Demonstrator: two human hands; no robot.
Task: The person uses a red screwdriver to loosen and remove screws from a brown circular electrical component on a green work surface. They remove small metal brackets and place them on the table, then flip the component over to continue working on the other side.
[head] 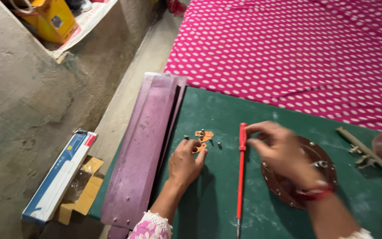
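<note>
The left hand (185,163) rests on the green surface (217,199) with its fingers curled, the fingertips pinching a small orange metal plate (199,148). Just beyond it lie more orange plates (204,133) and a few loose screws (219,144). The right hand (279,150) is blurred; its thumb and forefinger appear pinched together near the handle of a red screwdriver (241,168), which lies flat between the two hands, tip toward the person; whether the fingers grip it cannot be told. Under the right hand sits a round brown metal disc (315,155). Purple fan blades (144,146) are stacked along the surface's left edge, beside a blue-and-white box (60,175) on the floor.
</note>
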